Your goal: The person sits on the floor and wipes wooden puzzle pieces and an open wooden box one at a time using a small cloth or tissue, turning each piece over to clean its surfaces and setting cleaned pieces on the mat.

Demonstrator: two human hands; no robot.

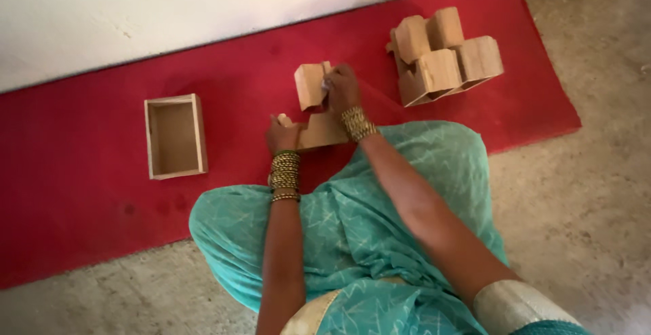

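Observation:
A stepped wooden piece (313, 104) made of joined box shapes rests on the red mat (88, 192) in front of my knees. My left hand (281, 135) grips its near left corner. My right hand (341, 88) presses on its upper right part with a small white scrap under the fingers; whether it is cloth or paper I cannot tell. Both wrists carry gold bangles. My teal-clad knee (352, 192) lies just below the piece.
An open rectangular wooden box (175, 136) lies to the left on the mat. A cluster of joined wooden boxes (444, 55) sits to the right. A white wall (135, 9) runs along the mat's far edge, bare concrete floor (583, 192) around it.

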